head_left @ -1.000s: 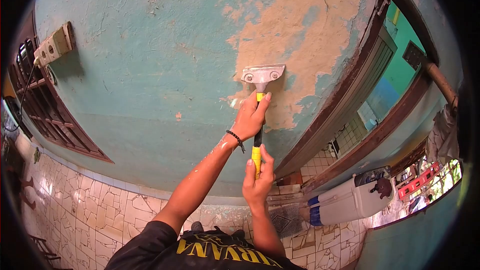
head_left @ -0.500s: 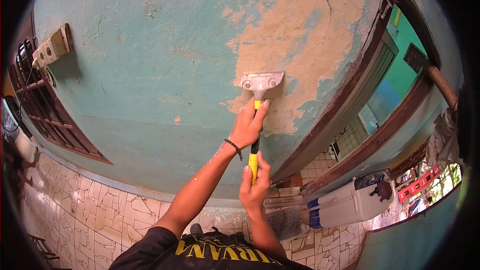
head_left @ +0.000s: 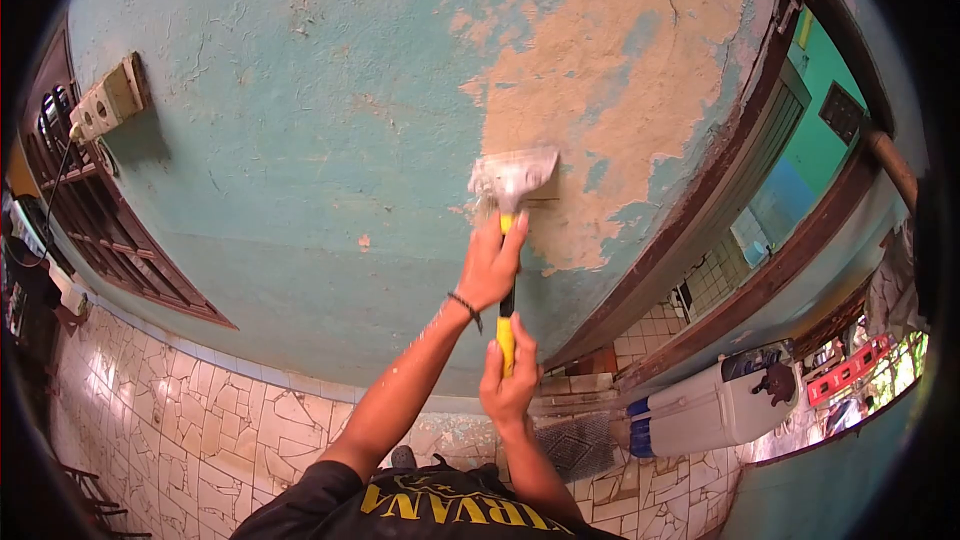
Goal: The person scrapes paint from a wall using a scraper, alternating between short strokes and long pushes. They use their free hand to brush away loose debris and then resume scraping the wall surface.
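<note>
A scraper (head_left: 513,172) with a wide metal head and a yellow and black handle lies against the wall (head_left: 330,160), at the border between blue-green paint and a bare beige patch (head_left: 590,70). Around the upper handle, just below the head, my left hand (head_left: 491,265) is closed; a dark beaded bracelet circles that wrist. Lower down, the fingers of my right hand (head_left: 511,380) wrap the yellow end of the handle. The scraper head is slightly blurred, and pale flecks dot my left forearm.
At the left are a socket box (head_left: 108,100) with a plugged cable and a barred wooden window (head_left: 130,250). A doorway frame (head_left: 700,210) stands at the right, above a grey-white container (head_left: 700,405) and a red level (head_left: 850,368). Below lies a cracked-tile floor (head_left: 210,410).
The scraper head has shifted slightly left and down and tilted, with its right side higher. Both hands keep hold of the handle. The camera view has shifted a little.
</note>
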`<state>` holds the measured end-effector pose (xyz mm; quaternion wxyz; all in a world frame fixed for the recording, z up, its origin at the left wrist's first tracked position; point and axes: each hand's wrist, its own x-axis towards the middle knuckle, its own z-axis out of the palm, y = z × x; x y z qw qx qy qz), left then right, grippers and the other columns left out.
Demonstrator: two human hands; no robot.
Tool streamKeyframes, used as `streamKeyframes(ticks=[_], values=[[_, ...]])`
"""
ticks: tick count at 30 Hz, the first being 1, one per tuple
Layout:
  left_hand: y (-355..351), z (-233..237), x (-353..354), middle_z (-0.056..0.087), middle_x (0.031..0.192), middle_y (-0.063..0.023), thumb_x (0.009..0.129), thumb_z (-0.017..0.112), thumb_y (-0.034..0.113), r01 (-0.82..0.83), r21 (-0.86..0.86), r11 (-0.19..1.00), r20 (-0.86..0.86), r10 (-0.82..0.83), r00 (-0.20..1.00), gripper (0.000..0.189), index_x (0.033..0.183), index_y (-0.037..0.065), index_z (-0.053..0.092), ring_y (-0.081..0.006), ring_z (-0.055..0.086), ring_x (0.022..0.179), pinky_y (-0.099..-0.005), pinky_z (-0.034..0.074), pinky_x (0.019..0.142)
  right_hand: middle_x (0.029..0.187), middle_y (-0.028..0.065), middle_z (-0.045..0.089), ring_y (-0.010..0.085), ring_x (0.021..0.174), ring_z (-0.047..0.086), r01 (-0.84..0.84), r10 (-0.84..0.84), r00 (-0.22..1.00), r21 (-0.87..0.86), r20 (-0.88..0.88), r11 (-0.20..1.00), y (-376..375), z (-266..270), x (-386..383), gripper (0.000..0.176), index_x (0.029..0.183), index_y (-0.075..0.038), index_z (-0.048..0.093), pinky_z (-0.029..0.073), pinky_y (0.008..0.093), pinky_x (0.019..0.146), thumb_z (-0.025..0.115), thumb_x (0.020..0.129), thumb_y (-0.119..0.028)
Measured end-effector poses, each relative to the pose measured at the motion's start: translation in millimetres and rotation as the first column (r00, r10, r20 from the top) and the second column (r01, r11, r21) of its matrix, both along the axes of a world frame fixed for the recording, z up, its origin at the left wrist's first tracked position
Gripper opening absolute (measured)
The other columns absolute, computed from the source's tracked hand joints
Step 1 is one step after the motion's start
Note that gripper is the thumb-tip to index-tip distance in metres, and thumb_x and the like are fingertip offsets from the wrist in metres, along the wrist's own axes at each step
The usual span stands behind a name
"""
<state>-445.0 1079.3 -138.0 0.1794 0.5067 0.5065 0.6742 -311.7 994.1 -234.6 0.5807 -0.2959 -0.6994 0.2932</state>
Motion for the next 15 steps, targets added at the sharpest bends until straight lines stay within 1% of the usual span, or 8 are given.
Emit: streamKeyframes(ticks=[3, 6, 7, 9, 12, 13, 14, 15], values=[[-4.2, 55.3, -3.8, 0.052, 0.06, -0.0016, 0.109, 0.054, 0.039, 0.045, 0.035, 0.998, 0.007, -0.045, 0.999, 0.041, 0.088, 0.004, 0.052, -0.013, 0.053, 0.05, -0.0308, 0.043, 0.049, 0.12, 0.0276, 0.071, 0.0424, 0.099, 0.075, 0.003, -0.003, 1.0, 0.068, -0.003, 0.998, 7.9, 47.5, -4.8, 0.044, 0.138, 0.006, 0.054, 0.059, 0.0434, 0.083, 0.066, 0.096, -0.002], [-6.7, 43.7, -2.7, 0.05, 0.062, -0.0005, 0.109, 0.053, 0.041, 0.098, 0.033, 0.995, 0.083, -0.101, 0.991, 0.042, 0.087, 0.005, 0.051, -0.0117, 0.051, 0.051, -0.0298, 0.043, 0.051, 0.12, 0.0286, 0.071, 0.041, 0.101, 0.075, -0.02, 0.02, 1.0, 0.025, -0.001, 0.999, -1.2, 43.5, -2.3, 0.045, 0.14, 0.006, 0.053, 0.059, 0.0439, 0.083, 0.065, 0.097, -0.002], [-8.3, 29.3, -1.2, 0.05, 0.063, 0.0002, 0.11, 0.053, 0.041, 0.077, 0.012, 0.997, 0.067, -0.078, 0.995, 0.041, 0.09, 0.005, 0.053, -0.0112, 0.052, 0.051, -0.0303, 0.043, 0.05, 0.12, 0.0289, 0.07, 0.0405, 0.101, 0.075, -0.016, 0.016, 1.0, -0.005, -0.011, 1.0, -6.5, 30.0, -2.4, 0.046, 0.14, 0.006, 0.053, 0.059, 0.0439, 0.083, 0.065, 0.097, -0.002], [-16.3, -19.0, 2.7, 0.054, 0.064, -0.0079, 0.109, 0.054, 0.039, 0.072, -0.061, 0.996, 0.065, -0.068, 0.996, 0.039, 0.095, 0.002, 0.054, -0.021, 0.057, 0.052, -0.0374, 0.044, 0.052, 0.121, 0.0294, 0.07, 0.0395, 0.101, 0.075, -0.017, 0.016, 1.0, -0.062, -0.021, 0.998, -13.3, -19.5, -4.0, 0.046, 0.141, 0.006, 0.052, 0.059, 0.0439, 0.083, 0.065, 0.097, -0.003], [-20.6, -69.4, 7.2, 0.057, 0.065, -0.0161, 0.108, 0.055, 0.036, 0.051, -0.125, 0.991, 0.045, -0.046, 0.998, 0.038, 0.098, 0.0, 0.055, -0.0318, 0.061, 0.054, -0.0443, 0.044, 0.054, 0.11, 0.0177, 0.066, 0.0144, 0.084, 0.063, 0.087, -0.104, 0.989, 0.155, 0.101, 0.984, -20.4, -74.5, -4.4, 0.048, 0.146, 0.009, 0.045, 0.053, 0.0304, 0.073, 0.059, 0.101, 0.0], [-24.2, -78.6, 7.3, 0.058, 0.066, -0.0182, 0.108, 0.055, 0.035, 0.043, -0.145, 0.989, 0.033, -0.039, 0.999, 0.037, 0.098, -0.001, 0.055, -0.0349, 0.062, 0.055, -0.046, 0.044, 0.054, 0.112, 0.0179, 0.066, 0.0159, 0.087, 0.065, 0.035, -0.032, 0.996, -0.028, 0.079, 0.999, -24.3, -83.3, -1.2, 0.048, 0.146, 0.01, 0.045, 0.054, 0.0313, 0.076, 0.059, 0.101, 0.001], [-22.3, -85.1, 5.5, 0.058, 0.067, -0.0196, 0.107, 0.055, 0.035, 0.028, -0.138, 0.99, 0.003, -0.028, 1.0, 0.037, 0.097, -0.001, 0.055, -0.0366, 0.063, 0.057, -0.0471, 0.044, 0.055, 0.112, 0.0181, 0.066, 0.0161, 0.088, 0.065, 0.05, -0.051, 0.995, 0.016, 0.09, 0.999, -23.4, -90.4, 0.8, 0.048, 0.146, 0.01, 0.044, 0.054, 0.0312, 0.077, 0.059, 0.101, 0.001], [-19.1, -74.1, 3.2, 0.059, 0.067, -0.021, 0.107, 0.055, 0.034, 0.014, -0.127, 0.992, -0.03, -0.018, 0.999, 0.037, 0.097, -0.001, 0.056, -0.0384, 0.063, 0.058, -0.0481, 0.043, 0.056, 0.112, 0.0182, 0.066, 0.0163, 0.088, 0.066, 0.065, -0.072, 0.993, 0.065, 0.096, 0.996, -19.3, -81.5, -1.2, 0.048, 0.146, 0.01, 0.044, 0.054, 0.0312, 0.077, 0.059, 0.101, 0.001]])
